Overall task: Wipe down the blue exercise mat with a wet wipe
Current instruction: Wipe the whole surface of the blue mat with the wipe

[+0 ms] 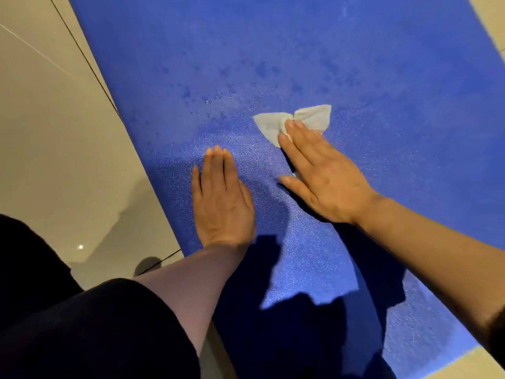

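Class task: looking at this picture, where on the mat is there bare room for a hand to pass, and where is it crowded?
Free: the far stretch of the blue mat beyond the wet wipe, and the strip between the left hand and the mat's edge by the floor tiles. Crowded: the middle, where the right hand presses the wipe close beside the left hand.

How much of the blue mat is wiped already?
Partly done: darker damp blotches show ahead on the blue foam exercise mat. Now the right hand presses the crumpled white wet wipe flat; the left hand steadies the mat. Whether nearer parts are wiped, I can't tell.
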